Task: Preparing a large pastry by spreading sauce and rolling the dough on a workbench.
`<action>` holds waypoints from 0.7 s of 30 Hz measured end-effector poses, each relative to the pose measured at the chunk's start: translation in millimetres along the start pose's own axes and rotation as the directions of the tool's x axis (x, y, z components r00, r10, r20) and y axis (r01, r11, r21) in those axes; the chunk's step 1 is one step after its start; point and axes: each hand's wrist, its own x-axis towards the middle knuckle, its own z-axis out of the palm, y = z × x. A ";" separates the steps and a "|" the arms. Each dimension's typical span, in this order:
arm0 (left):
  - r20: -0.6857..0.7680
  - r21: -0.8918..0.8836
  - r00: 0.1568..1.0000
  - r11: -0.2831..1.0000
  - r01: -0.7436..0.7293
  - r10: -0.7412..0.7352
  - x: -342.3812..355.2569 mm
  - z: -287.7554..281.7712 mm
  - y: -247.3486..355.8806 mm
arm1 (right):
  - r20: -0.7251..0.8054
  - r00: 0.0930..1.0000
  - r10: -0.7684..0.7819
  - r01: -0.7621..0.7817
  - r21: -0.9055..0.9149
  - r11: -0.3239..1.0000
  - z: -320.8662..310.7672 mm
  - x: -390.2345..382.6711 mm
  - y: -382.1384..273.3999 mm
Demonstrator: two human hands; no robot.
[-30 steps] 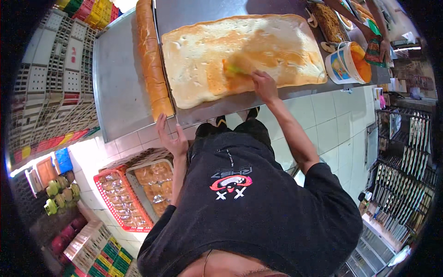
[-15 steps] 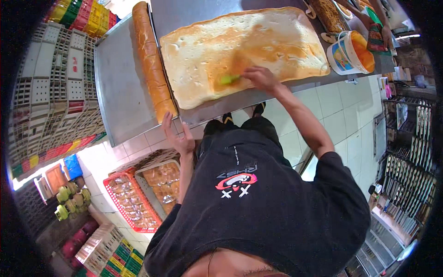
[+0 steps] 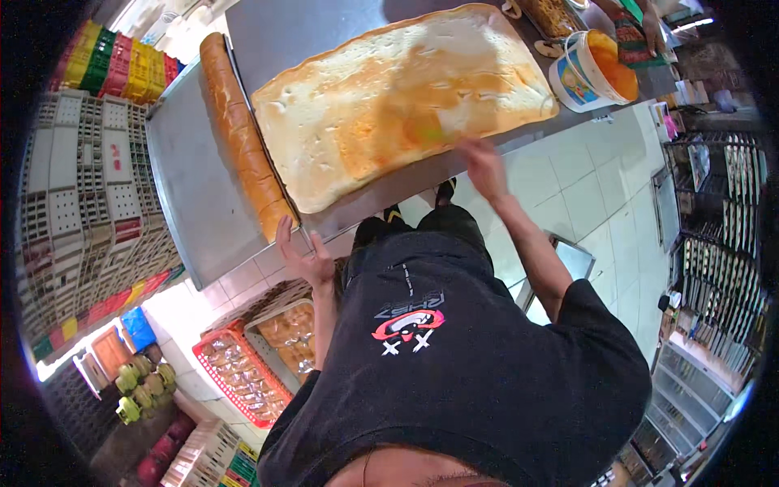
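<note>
A wide sheet of sponge cake (image 3: 312, 154) lies on the metal table, with an orange spread smeared across its middle and near edge. My right hand (image 3: 484, 169), blurred by motion, is closed on a yellow-green spreader (image 3: 430, 130) over the near edge of the sheet. The spreader is too smeared to show its exact shape. To the left, a long brown cake roll (image 3: 239, 134) rests on a metal tray. My left hand (image 3: 307, 258) is open, fingers spread, beside the near end of the roll. It holds nothing.
A white bucket (image 3: 570, 81) of orange spread stands right of the sheet. Beyond it are another person's hand (image 3: 652, 32) and a topped loaf (image 3: 556, 16). Stacked crates (image 3: 81, 174) rise left of the tray (image 3: 182, 178). A red basket (image 3: 235, 377) of packed baked goods sits below.
My right hand has swept the spreader rightward along the near edge of the sheet. The whole view has shifted and turned slightly. My left hand stays beside the roll.
</note>
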 end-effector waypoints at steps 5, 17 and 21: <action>0.059 -0.037 0.997 0.998 -0.050 0.052 17.1 12.2 10.5 | -0.157 0.986 0.057 -0.112 -0.368 0.923 -2.3 5.0 32.8; 0.125 -0.060 0.989 0.995 -0.075 0.082 27.9 35.9 18.8 | 0.197 0.564 0.802 -0.760 -0.255 0.597 -88.7 29.0 62.2; 0.085 -0.035 0.996 0.999 -0.035 0.038 18.3 36.5 21.1 | 0.009 0.697 0.717 -0.673 -0.338 0.658 -149.5 39.7 53.1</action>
